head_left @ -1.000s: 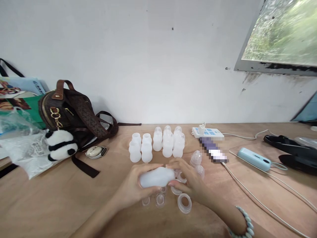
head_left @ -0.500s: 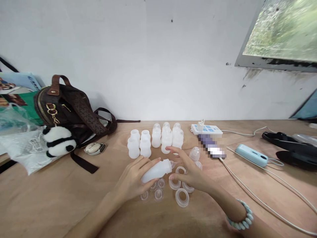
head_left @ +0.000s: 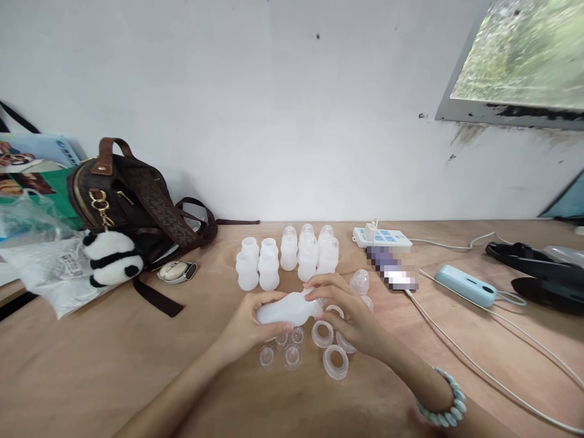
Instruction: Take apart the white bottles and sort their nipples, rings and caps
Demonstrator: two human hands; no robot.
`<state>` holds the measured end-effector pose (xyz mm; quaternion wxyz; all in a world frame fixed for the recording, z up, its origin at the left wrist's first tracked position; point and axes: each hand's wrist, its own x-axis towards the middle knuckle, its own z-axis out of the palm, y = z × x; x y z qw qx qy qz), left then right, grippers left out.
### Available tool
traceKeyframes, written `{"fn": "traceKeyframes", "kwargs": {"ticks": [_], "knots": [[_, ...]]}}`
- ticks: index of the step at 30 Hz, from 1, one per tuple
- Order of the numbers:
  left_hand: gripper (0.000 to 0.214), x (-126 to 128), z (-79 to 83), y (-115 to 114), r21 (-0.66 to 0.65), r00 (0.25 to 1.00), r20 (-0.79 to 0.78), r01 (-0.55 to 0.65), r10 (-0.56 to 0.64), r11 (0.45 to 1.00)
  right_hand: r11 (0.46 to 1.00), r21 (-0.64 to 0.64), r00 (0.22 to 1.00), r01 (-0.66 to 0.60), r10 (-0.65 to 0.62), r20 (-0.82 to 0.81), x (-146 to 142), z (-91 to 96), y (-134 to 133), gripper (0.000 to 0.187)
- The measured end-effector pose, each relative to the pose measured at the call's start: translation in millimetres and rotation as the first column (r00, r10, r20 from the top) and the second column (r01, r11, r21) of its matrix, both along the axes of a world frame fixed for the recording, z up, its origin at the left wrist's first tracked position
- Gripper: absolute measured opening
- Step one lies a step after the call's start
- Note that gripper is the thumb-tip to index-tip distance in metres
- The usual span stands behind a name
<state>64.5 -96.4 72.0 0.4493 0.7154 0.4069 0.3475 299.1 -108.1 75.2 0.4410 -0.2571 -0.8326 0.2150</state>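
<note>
My left hand (head_left: pixel 249 328) is wrapped round the base of a milky white baby bottle (head_left: pixel 285 309), which lies tilted on its side above the table, neck to the right. The fingers of my right hand (head_left: pixel 349 313) close round the bottle's neck end, hiding most of the teat there. Under the bottle sit several clear teats (head_left: pixel 292 356). Several translucent screw rings (head_left: pixel 336 362) lie below my right hand, and a clear dome cap (head_left: pixel 360 281) is just beyond it.
Open bottles (head_left: pixel 269 264) stand behind at the left, beside several capped bottles (head_left: pixel 289 249). A power strip (head_left: pixel 382 238), a blurred phone (head_left: pixel 391 267), a blue power bank (head_left: pixel 465 286) and cables occupy the right. On the left are a backpack (head_left: pixel 130 188), a panda plush (head_left: pixel 114 258) and a mouse (head_left: pixel 176 271).
My right hand has moved from open beside the teat to closed round the bottle's neck end. My left hand has shifted its hold toward the base, and the bottle lies more level.
</note>
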Motion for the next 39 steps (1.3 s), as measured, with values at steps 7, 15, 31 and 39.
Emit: {"fn": "traceKeyframes", "kwargs": {"ticks": [7, 15, 31, 39], "knots": [[0.054, -12.6, -2.7, 5.4, -0.407, 0.931, 0.319, 0.302, -0.175, 0.862, 0.998, -0.039, 0.994, -0.052, 0.048, -0.096, 0.6, 4.5, -3.4, 0.028], [0.051, -6.1, -13.7, 18.0, -0.025, 0.969, 0.244, 0.031, -0.024, 0.999, 0.972, -0.057, 0.974, 0.227, -0.228, -0.017, 2.4, -2.6, 3.0, 0.029], [0.022, -17.0, -11.1, 19.8, 0.12, 0.987, -0.149, -0.048, 0.066, 0.992, 0.975, -0.035, 0.969, 0.22, -0.215, 0.123, -1.5, -7.9, 2.1, 0.028], [0.025, -29.9, -2.8, 17.9, -0.096, 0.968, -0.141, 0.194, -0.207, 0.976, 0.97, -0.033, 0.968, 0.24, -0.236, 0.088, 1.7, -1.4, 3.2, 0.027]]}}
